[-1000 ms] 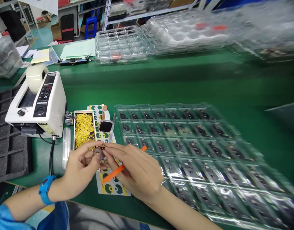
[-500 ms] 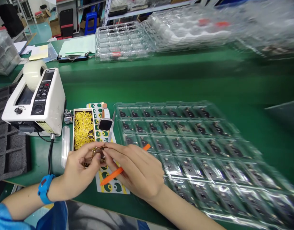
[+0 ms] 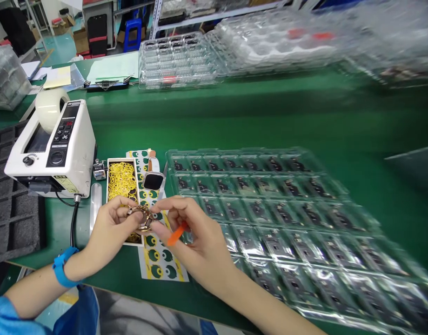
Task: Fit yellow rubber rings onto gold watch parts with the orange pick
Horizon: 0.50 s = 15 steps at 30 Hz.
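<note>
Both hands are over the green bench, holding a looped gold metal chain band (image 3: 141,218) between them. My left hand (image 3: 109,228) grips its left side in curled fingers. My right hand (image 3: 196,244) pinches its right side with thumb and forefinger, while its other fingers hold an orange plastic pry tool (image 3: 177,234). Behind the hands, a smartwatch with a black screen (image 3: 153,181) lies on a printed sticker sheet (image 3: 157,264). A box of yellow rubber bands (image 3: 121,182) stands just beyond my left hand.
A white tape dispenser (image 3: 51,146) with a tape roll stands left, beside a tally counter (image 3: 99,170) and a black foam tray (image 3: 13,200). Clear blister trays of dark parts (image 3: 270,209) cover the bench right, with more stacked trays (image 3: 177,60) behind.
The gold band has turned and now shows more openly as a loop. My right hand has rotated, swinging the orange tool shorter and more upright, and my hands have lifted slightly.
</note>
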{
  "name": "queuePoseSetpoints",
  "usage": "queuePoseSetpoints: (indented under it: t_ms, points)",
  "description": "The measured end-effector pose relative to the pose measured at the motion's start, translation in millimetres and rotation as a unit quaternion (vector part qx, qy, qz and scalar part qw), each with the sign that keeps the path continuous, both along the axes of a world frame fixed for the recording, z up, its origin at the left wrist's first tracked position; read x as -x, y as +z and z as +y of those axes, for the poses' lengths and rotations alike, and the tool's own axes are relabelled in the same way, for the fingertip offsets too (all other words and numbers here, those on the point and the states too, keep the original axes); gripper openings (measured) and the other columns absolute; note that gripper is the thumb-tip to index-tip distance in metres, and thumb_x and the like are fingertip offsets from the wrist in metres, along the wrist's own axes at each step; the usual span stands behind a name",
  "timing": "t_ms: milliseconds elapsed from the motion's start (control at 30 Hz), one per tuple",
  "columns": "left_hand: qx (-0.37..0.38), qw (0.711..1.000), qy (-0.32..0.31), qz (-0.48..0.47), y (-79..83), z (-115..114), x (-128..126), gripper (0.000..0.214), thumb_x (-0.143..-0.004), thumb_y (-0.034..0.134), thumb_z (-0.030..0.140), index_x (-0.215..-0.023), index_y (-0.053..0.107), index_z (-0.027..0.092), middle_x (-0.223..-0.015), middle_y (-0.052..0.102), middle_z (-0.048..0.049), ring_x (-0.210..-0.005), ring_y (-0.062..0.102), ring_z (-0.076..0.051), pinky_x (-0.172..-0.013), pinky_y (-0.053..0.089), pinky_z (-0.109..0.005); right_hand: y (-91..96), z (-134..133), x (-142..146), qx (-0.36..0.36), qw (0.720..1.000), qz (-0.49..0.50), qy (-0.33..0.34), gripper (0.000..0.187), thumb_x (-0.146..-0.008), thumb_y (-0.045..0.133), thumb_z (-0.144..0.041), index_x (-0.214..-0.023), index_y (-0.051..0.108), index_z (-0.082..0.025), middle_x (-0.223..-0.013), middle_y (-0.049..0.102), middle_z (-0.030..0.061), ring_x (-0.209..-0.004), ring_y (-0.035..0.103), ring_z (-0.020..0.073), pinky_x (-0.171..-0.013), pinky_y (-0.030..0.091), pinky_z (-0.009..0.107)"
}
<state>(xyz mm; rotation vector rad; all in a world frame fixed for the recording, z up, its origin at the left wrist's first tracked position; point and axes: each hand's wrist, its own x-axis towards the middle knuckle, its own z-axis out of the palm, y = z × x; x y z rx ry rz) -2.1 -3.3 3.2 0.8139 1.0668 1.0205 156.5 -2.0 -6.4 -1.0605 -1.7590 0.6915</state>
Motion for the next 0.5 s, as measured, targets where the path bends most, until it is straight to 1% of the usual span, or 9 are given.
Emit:
queuePoseSetpoints:
  t_ms: [33, 67, 133, 167, 233, 300, 400, 500]
  points:
    - [0.006, 1.0, -0.001, -0.002, 1.0, 2, 2, 0.027, -0.067, 0.078, 0.03, -0.075, 0.056, 0.016, -0.059, 0.064, 0.0037, -0.051, 0.061, -0.009, -0.054, 0.052, -0.019, 3.8, 2, -4, 0.061, 0.998, 0.018, 0.02, 0.005, -0.091, 0.052, -0.027, -0.092, 0.054, -0.022, -0.079, 0.06, 0.0005, -0.055, 0.047, 0.0111, -0.049, 0.04, 0.024]
    - [0.012, 1.0, -0.005, -0.001, 2.2, 4, 3, 0.027, -0.066, 0.079, 0.029, -0.074, 0.057, 0.015, -0.059, 0.064, 0.0035, -0.052, 0.062, -0.009, -0.054, 0.052, -0.019, 7.6, 4, -7, 0.121, 0.991, 0.034, 0.042, 0.01, -0.092, 0.049, -0.03, -0.09, 0.055, -0.022, -0.076, 0.058, 0.0003, -0.057, 0.047, 0.0118, -0.05, 0.039, 0.024]
    - [0.029, 0.999, -0.027, 0.0, 4.9, 5, 6, 0.024, -0.065, 0.078, 0.026, -0.072, 0.058, 0.015, -0.058, 0.064, 0.0036, -0.051, 0.064, -0.01, -0.053, 0.053, -0.019, 13.5, 8, -13, 0.228, 0.967, 0.054, 0.102, 0.019, -0.092, 0.046, -0.036, -0.085, 0.056, -0.022, -0.072, 0.054, 0.0, -0.063, 0.049, 0.0133, -0.056, 0.04, 0.025]
    - [0.041, 0.998, -0.046, 0.0, 6.3, 5, 7, 0.023, -0.065, 0.077, 0.025, -0.071, 0.058, 0.015, -0.058, 0.063, 0.0035, -0.05, 0.064, -0.011, -0.051, 0.052, -0.019, 15.2, 10, -15, 0.27, 0.951, 0.059, 0.137, 0.021, -0.092, 0.046, -0.039, -0.085, 0.056, -0.022, -0.071, 0.053, -0.0001, -0.065, 0.049, 0.0138, -0.058, 0.04, 0.026]
    - [0.06, 0.995, -0.086, 0.001, 8.6, 5, 8, 0.021, -0.065, 0.075, 0.024, -0.07, 0.057, 0.015, -0.053, 0.062, 0.004, -0.044, 0.062, -0.01, -0.044, 0.049, -0.017, 16.5, 10, -16, 0.328, 0.922, 0.056, 0.197, 0.026, -0.091, 0.047, -0.045, -0.084, 0.054, -0.021, -0.071, 0.051, -0.0004, -0.066, 0.048, 0.0143, -0.059, 0.038, 0.027]
    - [0.066, 0.992, -0.106, 0.016, 9.2, 4, 8, 0.02, -0.064, 0.073, 0.021, -0.068, 0.055, 0.016, -0.048, 0.06, 0.0048, -0.039, 0.058, -0.009, -0.037, 0.043, -0.014, 15.6, 8, -14, 0.357, 0.907, 0.04, 0.221, 0.031, -0.091, 0.045, -0.05, -0.081, 0.051, -0.021, -0.07, 0.049, -0.0005, -0.064, 0.044, 0.014, -0.055, 0.033, 0.026]
    - [0.064, 0.991, -0.108, 0.05, 7.8, 3, 7, 0.018, -0.062, 0.07, 0.016, -0.064, 0.052, 0.016, -0.043, 0.055, 0.0072, -0.034, 0.052, -0.006, -0.032, 0.035, -0.011, 13.4, 4, -9, 0.356, 0.907, 0.024, 0.222, 0.038, -0.092, 0.042, -0.055, -0.075, 0.046, -0.021, -0.066, 0.043, -0.0017, -0.06, 0.037, 0.0129, -0.052, 0.027, 0.026]
    - [0.069, 0.988, -0.12, 0.061, 6.7, 2, 7, 0.015, -0.064, 0.068, 0.014, -0.063, 0.052, 0.016, -0.041, 0.053, 0.0079, -0.033, 0.05, -0.005, -0.032, 0.033, -0.011, 12.3, 3, -6, 0.359, 0.902, 0.05, 0.235, 0.047, -0.093, 0.04, -0.059, -0.066, 0.04, -0.021, -0.062, 0.036, -0.0035, -0.057, 0.032, 0.0118, -0.053, 0.027, 0.027]
